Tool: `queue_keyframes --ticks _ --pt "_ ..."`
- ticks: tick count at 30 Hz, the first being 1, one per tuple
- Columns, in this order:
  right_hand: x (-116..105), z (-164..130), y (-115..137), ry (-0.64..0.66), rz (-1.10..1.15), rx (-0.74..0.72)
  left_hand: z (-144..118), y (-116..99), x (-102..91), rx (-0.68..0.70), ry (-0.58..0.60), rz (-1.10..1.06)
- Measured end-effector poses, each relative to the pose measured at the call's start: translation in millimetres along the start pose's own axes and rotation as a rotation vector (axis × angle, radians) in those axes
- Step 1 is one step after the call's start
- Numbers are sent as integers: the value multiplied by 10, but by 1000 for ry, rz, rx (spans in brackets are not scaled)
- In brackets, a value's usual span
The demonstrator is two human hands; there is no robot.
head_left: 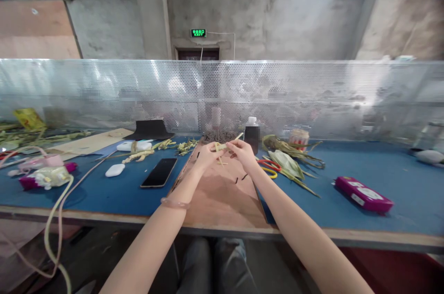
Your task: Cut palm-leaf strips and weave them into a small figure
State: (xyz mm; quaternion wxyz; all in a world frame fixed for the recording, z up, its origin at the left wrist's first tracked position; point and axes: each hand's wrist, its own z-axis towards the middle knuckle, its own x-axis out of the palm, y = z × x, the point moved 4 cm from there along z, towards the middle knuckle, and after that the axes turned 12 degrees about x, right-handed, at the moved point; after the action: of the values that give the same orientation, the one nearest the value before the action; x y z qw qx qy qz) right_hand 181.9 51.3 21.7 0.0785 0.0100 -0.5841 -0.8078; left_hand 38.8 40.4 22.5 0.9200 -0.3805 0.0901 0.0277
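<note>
Several narrow, pale yellow-green plant strips [220,160] cross each other between my two hands, above a brown board. My left hand [207,156], with a bangle on its wrist, is closed with its fingertips pinched on the strips. From the other side my right hand [243,151] pinches them too, and one strip end sticks up past its fingers. How the strips are joined is too small to make out. Right of my right hand lie scissors [270,167] with red and yellow handles, beside a pale green husk-like leaf [285,163].
Under my hands is the brown board [222,197] on a blue table [128,197]. A phone [159,172] and a white case [115,170] lie left. A dark bottle [252,134] stands behind; a magenta packet [363,193] lies right. A perforated metal screen [138,81] closes the back.
</note>
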Motion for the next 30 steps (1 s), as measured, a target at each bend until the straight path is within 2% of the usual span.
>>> queue_keyframes --ticks 10,14,18,23,30 --pt "7 -54 35 -103 26 -83 -16 -65 30 -74 -46 -131" --pt "-10 -69 42 -161 -25 -132 -16 -64 85 -153 -39 -299" --pt "-2 -114 98 -224 -136 -195 -9 6 108 -200 -89 -441" --pt "64 -110 103 -179 -189 -266 17 144 36 -137 -213 -340" --pt "149 -101 73 -86 -172 -277 18 199 -34 -67 -269 -169"
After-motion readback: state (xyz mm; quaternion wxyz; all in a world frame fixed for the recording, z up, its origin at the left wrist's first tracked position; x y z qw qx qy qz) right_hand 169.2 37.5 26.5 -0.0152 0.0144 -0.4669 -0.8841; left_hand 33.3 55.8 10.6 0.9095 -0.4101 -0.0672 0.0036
